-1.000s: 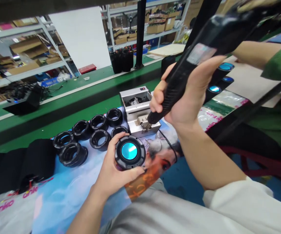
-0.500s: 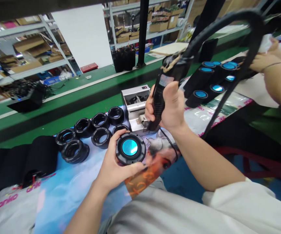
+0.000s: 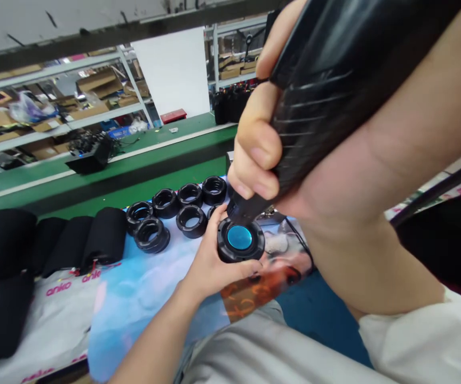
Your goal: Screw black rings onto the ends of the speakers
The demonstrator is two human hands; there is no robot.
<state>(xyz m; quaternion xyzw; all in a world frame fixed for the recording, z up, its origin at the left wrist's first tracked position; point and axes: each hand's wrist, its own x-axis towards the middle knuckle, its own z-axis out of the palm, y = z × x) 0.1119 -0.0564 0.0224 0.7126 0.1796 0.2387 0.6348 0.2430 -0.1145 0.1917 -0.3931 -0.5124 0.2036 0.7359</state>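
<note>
My left hand grips a round black speaker with a shiny blue centre, fingers and thumb around its rim. In my right hand is a black electric screwdriver, held above the speaker and pointing down. Its nose is at the speaker's far rim; whether the bit touches a screw is hidden. Several black ring housings stand in two rows beyond my left hand. A silver screw feeder is mostly covered by the screwdriver and my right hand.
Several black fabric-covered cylinders with coloured wires lie at the left on white plastic wrap. A green ledge runs behind the worktop, with a black box of cables on it. The screwdriver's cable crosses the right side.
My right hand has brought the screwdriver over the speaker, its nose now at the rim. The view has turned, and the co-worker's arms at the right are out of sight.
</note>
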